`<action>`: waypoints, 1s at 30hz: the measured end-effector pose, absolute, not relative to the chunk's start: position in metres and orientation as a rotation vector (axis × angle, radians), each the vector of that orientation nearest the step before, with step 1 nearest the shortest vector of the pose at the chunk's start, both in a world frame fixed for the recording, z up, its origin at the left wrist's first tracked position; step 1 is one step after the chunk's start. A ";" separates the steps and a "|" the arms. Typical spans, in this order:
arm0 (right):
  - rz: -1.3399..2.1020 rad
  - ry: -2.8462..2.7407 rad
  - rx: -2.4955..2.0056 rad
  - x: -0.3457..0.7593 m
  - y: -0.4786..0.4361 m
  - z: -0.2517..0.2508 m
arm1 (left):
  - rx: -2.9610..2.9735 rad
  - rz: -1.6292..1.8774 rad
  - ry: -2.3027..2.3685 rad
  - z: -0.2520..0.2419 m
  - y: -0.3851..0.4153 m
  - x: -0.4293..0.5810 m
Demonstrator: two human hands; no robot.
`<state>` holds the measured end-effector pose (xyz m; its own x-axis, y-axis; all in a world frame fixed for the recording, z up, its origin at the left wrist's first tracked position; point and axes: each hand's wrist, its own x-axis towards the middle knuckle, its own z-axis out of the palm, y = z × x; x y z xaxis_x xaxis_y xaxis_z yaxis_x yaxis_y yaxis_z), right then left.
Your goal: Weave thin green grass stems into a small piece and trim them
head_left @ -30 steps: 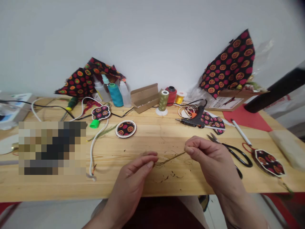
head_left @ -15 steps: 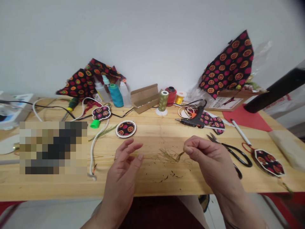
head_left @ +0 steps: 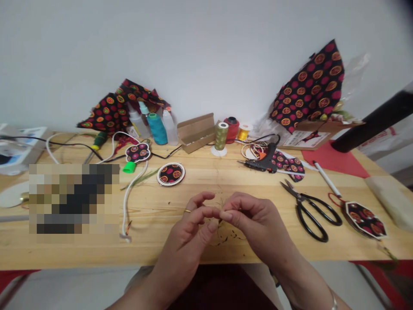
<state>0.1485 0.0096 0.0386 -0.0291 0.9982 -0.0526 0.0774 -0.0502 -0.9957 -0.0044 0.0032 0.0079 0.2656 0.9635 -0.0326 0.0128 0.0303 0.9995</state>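
Note:
Both hands meet low over the middle of the wooden table. My right hand (head_left: 251, 219) is closed in a pinch on a small bunch of olive thread (head_left: 220, 202), mostly hidden behind the fingers, with thin strands poking out above. My left hand (head_left: 196, 228), a ring on one finger, has its fingers curved and apart. Its index fingertip touches the right fingertips where they pinch. Dark thread scraps (head_left: 226, 239) lie on the wood below. Black-handled scissors (head_left: 311, 211) rest to the right, and a round fabric-covered piece (head_left: 171, 174) lies beyond my left hand.
Thread spools, an olive one (head_left: 221, 136) among them, stand by the wall near an open cardboard box (head_left: 197, 133). A glue gun (head_left: 266, 161) lies right of them. An octagonal fabric piece (head_left: 364, 218) and a marker (head_left: 327, 178) are far right. A white cord (head_left: 129, 193) runs at left.
My right hand has moved left with the thread bunch, away from the scissors, which now show fully. My left hand has moved right, and the fingertips of both hands now meet.

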 end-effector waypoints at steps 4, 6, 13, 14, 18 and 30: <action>1.260 -1.258 -1.274 0.148 0.010 0.039 | 1.338 0.937 1.006 0.008 0.004 -0.004; 1.274 -1.267 -1.250 0.148 0.010 0.039 | 1.357 0.906 0.985 0.008 0.004 -0.004; 1.172 -1.268 -1.311 0.154 0.014 0.033 | 1.352 0.869 0.991 0.008 0.005 -0.004; 1.148 -1.281 -1.305 0.156 0.015 0.031 | 1.352 0.867 0.994 0.008 0.005 -0.004; 1.095 -1.265 -1.266 0.162 0.017 0.029 | 1.375 0.854 1.010 0.006 0.006 -0.004; 1.556 -0.880 -1.102 0.172 0.016 0.037 | 1.441 0.697 1.011 0.005 0.008 -0.005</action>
